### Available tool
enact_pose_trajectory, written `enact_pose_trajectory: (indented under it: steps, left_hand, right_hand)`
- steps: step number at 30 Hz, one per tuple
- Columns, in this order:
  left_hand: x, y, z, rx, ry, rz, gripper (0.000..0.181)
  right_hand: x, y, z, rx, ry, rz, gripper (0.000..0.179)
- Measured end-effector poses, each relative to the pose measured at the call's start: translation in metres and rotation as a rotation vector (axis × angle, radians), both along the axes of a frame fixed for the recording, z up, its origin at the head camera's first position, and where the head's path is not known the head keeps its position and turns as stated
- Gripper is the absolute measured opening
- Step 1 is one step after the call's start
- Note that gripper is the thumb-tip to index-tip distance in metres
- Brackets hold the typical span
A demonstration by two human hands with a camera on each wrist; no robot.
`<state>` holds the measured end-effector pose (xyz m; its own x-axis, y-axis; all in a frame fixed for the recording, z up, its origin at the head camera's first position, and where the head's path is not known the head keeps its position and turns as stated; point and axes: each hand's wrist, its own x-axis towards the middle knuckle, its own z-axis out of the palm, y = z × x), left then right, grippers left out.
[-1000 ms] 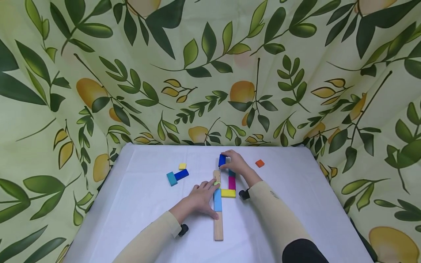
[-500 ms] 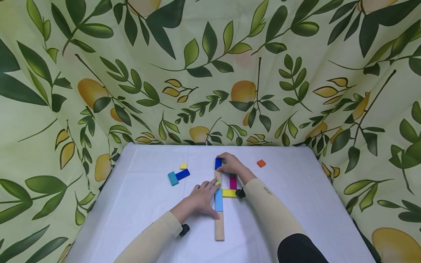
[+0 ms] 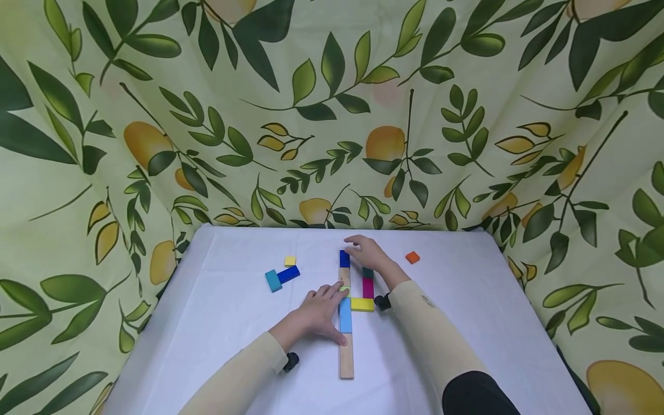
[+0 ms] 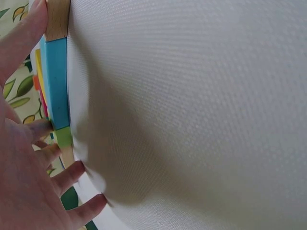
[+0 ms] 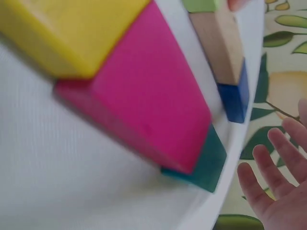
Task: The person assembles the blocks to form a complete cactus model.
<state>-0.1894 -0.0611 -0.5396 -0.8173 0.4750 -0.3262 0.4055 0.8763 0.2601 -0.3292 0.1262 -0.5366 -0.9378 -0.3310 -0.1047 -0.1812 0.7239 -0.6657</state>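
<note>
A straight row of blocks runs away from me: a wooden block [image 3: 346, 363], a light blue block [image 3: 344, 316], a green block [image 4: 63, 137], a second wooden block [image 5: 218, 45] and a dark blue block [image 3: 344, 259] at the far end. From its right side a yellow block [image 3: 362, 305] sticks out, with a magenta block [image 3: 368, 288] and a teal block [image 3: 367, 273] leading away from it. My left hand [image 3: 315, 316] rests along the row's left side, thumb by the near wooden block, fingers spread around the green one. Just beyond the teal block, my right hand [image 3: 369, 253] hovers empty, fingers extended.
At the back left lie a small yellow block [image 3: 290, 261], a blue block [image 3: 289, 274] and a teal block [image 3: 272, 280]. An orange block [image 3: 412, 257] lies at the back right. Behind the white table [image 3: 218, 323] hangs a leaf-patterned cloth [image 3: 332, 132].
The right hand brought the dark blue block left to the far end of the row, then let go and lifted slightly away. The left hand stayed in place.
</note>
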Motion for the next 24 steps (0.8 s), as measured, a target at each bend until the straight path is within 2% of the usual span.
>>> enact_pose_trajectory:
  steps: [8, 17, 24]
  left_hand:
    - [0.001, 0.000, 0.001, 0.006, -0.012, 0.002, 0.122]
    - [0.002, -0.001, 0.002, 0.017, -0.002, -0.001, 0.121]
    - [0.002, -0.001, 0.000, 0.025, 0.005, -0.011, 0.122]
  right_hand:
    - [0.011, 0.022, 0.012, -0.031, 0.028, -0.059, 0.045]
    - [0.028, 0.059, 0.014, -0.063, 0.084, -0.132, 0.048]
    - [0.035, 0.094, 0.018, -0.051, 0.079, -0.170, 0.052]
